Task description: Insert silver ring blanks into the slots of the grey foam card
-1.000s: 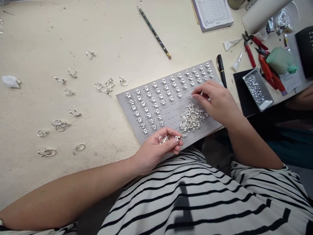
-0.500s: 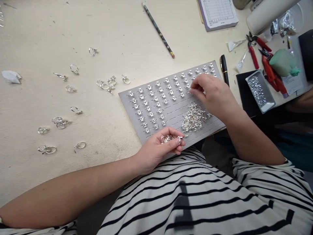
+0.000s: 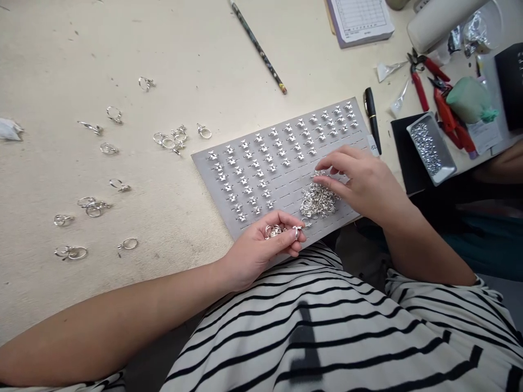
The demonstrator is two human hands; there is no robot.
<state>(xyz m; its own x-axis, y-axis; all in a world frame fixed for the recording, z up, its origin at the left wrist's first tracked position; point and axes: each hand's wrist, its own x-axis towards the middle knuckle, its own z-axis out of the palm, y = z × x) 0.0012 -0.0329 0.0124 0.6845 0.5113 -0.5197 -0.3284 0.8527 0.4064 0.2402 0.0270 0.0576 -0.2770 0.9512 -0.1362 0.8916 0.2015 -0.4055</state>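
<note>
A grey slotted display board (image 3: 281, 193) lies tilted on the table, with rows of silver rings (image 3: 258, 138) set upright in its slots. On its near right part rests a heap of loose silver rings (image 3: 321, 200). My left hand (image 3: 267, 242) is curled over the board's front edge, cupping several rings and pinching one ring (image 3: 297, 231) between thumb and fingertips. Above the heap's top edge is my right hand (image 3: 355, 179), thumb and fingers apart, with nothing visible gripped between them.
Several loose rings (image 3: 169, 140) are scattered on the table (image 3: 175, 218) at left. A pencil (image 3: 259, 46) lies at the back, a black pen (image 3: 372, 120) beside the board. Right: a tray of small metal pieces (image 3: 447, 174), red-handled pliers (image 3: 420, 90), a notepad (image 3: 362, 22).
My right hand has moved from the board's upper rows down to the heap, and its fingers have spread apart. My left hand keeps its hold on the rings. The view has shifted slightly.
</note>
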